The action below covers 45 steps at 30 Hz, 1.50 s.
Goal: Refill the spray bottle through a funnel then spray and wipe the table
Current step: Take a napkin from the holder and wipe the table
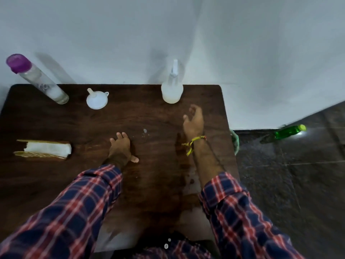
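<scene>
A white spray bottle (172, 89) stands upright at the table's back edge. My right hand (193, 121) hovers just in front and to the right of it, fingers apart, holding nothing. My left hand (121, 146) rests flat on the middle of the dark wooden table (56, 180), empty. A white funnel (97, 99) lies mouth-down at the back, left of centre. A tall clear bottle with a purple cap (36, 77) stands at the back left corner. A white cloth in a tan wrapper (43, 150) lies at the left.
A few drops of liquid (145, 132) sit between my hands. A grey wall runs right behind the table. On the dark tiled floor to the right lies a green bottle (289, 130). Something green (235, 142) hangs at the table's right edge.
</scene>
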Each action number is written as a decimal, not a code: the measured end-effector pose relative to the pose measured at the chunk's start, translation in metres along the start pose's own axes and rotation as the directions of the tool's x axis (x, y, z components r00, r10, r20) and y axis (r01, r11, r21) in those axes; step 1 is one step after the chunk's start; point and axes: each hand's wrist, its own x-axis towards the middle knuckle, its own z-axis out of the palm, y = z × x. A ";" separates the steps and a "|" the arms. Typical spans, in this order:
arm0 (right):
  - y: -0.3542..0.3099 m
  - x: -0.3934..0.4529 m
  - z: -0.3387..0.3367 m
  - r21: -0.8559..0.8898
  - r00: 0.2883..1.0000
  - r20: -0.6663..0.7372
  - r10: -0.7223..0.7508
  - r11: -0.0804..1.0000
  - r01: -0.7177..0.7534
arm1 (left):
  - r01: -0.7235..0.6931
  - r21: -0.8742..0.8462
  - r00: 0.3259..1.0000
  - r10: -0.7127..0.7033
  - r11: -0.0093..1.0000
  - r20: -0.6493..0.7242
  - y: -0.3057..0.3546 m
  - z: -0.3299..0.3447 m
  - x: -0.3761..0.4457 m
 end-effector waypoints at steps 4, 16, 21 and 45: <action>0.019 -0.066 -0.001 -0.017 0.991 0.012 0.132 0.991 -0.132 | -0.160 -0.075 0.978 0.148 0.984 -0.146 -0.021 0.022 -0.019; 0.004 -0.221 0.068 -0.298 0.991 0.133 0.026 0.954 0.015 | -0.329 -0.339 0.817 0.086 0.881 -0.570 -0.180 0.086 -0.093; -0.017 -0.250 0.120 -0.319 0.973 0.226 -0.038 0.941 0.111 | -0.110 -0.421 0.849 -0.135 0.900 -0.511 -0.256 0.086 -0.083; -0.047 -0.231 0.314 -0.499 0.956 0.271 -0.107 0.834 0.235 | 0.005 -0.186 0.994 -0.025 0.983 -0.107 -0.302 0.087 -0.028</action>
